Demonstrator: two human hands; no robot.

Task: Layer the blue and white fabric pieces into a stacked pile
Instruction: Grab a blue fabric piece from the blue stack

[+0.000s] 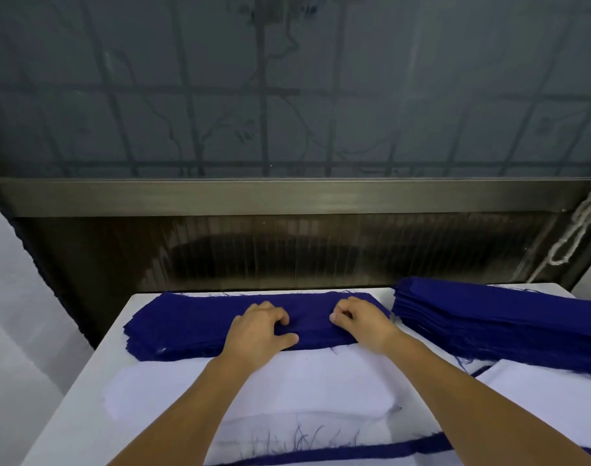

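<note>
A low pile of dark blue fabric pieces [186,322] lies across the far part of the white table [85,408]. My left hand [257,334] and my right hand [361,322] sit side by side on its middle, fingers curled, each pinching the top blue piece. A stack of white fabric pieces [253,388] lies just in front of the blue pile, under my forearms. Near the front edge lies a layered pile with a white piece [321,432] on top and blue edges showing beneath.
A thicker stack of blue pieces [495,317] sits at the right, with more white fabric [549,391] in front of it. A dark window frame and glass [287,196] rise right behind the table. A knotted cord [576,230] hangs at far right.
</note>
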